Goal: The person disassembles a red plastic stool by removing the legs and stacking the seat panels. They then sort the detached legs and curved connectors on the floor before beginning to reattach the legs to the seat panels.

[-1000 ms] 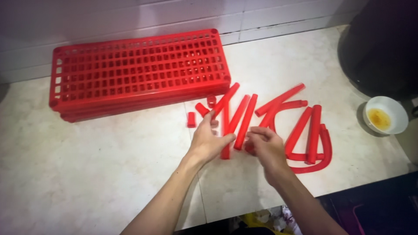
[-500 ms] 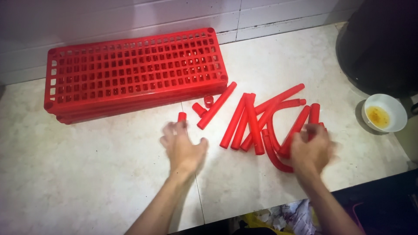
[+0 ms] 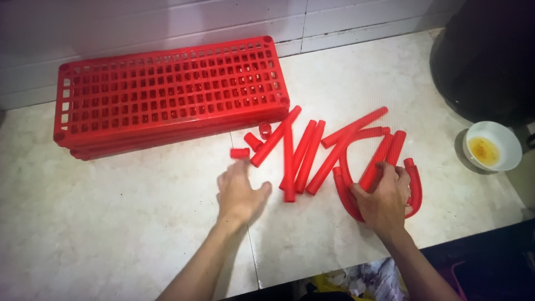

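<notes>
Red tubes (image 3: 312, 153) lie scattered; sorting step. Right hand (image 3: 384, 198) clamped on curved tubes (image 3: 415, 184) at four o'clock; left hand (image 3: 238, 195) open, near short piece (image 3: 240, 153).

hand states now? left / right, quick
Left hand: open, palm down, holding nothing, near the short red plastic tube piece.
Right hand: closed around the curved red plastic tubes.

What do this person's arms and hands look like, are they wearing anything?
Both are bare: the left hand and right hand have no gloves, and no rings, watch or sleeves show on the slim forearms up to the picture's lower edge.
</notes>
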